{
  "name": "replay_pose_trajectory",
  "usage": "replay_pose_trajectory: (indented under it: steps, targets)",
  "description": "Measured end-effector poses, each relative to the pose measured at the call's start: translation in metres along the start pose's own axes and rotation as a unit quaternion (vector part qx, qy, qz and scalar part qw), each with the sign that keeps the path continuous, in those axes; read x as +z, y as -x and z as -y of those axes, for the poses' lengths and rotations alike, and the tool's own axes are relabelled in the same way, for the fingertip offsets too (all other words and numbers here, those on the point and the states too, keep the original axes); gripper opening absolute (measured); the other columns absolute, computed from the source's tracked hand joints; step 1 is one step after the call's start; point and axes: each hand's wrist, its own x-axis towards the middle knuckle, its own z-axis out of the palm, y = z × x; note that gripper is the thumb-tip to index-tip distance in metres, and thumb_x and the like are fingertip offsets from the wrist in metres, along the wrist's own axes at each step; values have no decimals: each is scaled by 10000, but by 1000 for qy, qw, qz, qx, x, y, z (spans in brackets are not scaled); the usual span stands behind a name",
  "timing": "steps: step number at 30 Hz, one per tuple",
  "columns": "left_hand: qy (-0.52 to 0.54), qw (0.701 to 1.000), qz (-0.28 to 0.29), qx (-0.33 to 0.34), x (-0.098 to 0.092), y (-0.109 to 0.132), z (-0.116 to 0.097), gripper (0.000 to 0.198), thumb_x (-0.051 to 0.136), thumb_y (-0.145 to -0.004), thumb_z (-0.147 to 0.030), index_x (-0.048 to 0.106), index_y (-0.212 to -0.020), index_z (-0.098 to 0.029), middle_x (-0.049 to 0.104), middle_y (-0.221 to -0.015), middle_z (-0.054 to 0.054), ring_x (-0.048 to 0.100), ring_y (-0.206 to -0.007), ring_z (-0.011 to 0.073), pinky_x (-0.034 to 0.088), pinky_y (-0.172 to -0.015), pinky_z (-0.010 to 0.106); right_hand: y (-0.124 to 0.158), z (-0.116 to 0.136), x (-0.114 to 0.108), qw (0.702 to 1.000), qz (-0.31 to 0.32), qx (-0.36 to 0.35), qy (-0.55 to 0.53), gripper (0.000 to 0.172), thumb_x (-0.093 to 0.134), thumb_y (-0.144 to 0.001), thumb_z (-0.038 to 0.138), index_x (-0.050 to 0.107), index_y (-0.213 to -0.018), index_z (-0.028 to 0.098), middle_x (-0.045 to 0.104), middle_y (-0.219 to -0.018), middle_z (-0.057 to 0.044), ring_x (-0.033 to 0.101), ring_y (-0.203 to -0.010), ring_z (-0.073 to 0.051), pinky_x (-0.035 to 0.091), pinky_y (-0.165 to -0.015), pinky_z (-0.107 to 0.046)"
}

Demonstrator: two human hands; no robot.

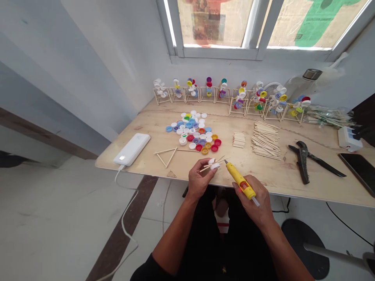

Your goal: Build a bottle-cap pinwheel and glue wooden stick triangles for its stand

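Note:
My left hand (pixel 199 178) is closed on a small piece made of thin wooden sticks with two white bottle caps (pixel 213 163) fixed on them, held just above the table's front edge. My right hand (pixel 254 198) grips a yellow glue gun (pixel 240 181), its tip pointing up-left at the sticks, a short gap away. A triangle of sticks (pixel 167 154) lies on the plywood table (pixel 146 164) to the left of my left hand. Behind it sits a heap of coloured bottle caps (pixel 194 134).
A row of finished stick-and-cap models (pixel 228 95) lines the back wall. Piles of cut sticks (pixel 265 140) and a short stack (pixel 238 139) lie at centre right. Black pliers (pixel 303 158), a phone (pixel 359 168), a white power bank (pixel 132 149) with cable, a bottle (pixel 304 84).

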Motion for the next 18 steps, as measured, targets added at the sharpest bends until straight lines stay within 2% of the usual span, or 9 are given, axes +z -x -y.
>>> replay_pose_trajectory:
  steps: [18]
  targets:
    - [1, 1000, 3, 0, 0, -1, 0, 376, 728, -683, -343, 634, -1010, -182, 687, -1040, 85, 652, -967, 220, 515, -880, 365, 0, -3, 2, 1000, -5, 19, 22, 238, 500, -861, 373, 434, -689, 223, 507, -634, 7, 463, -592, -143, 337, -566, -260]
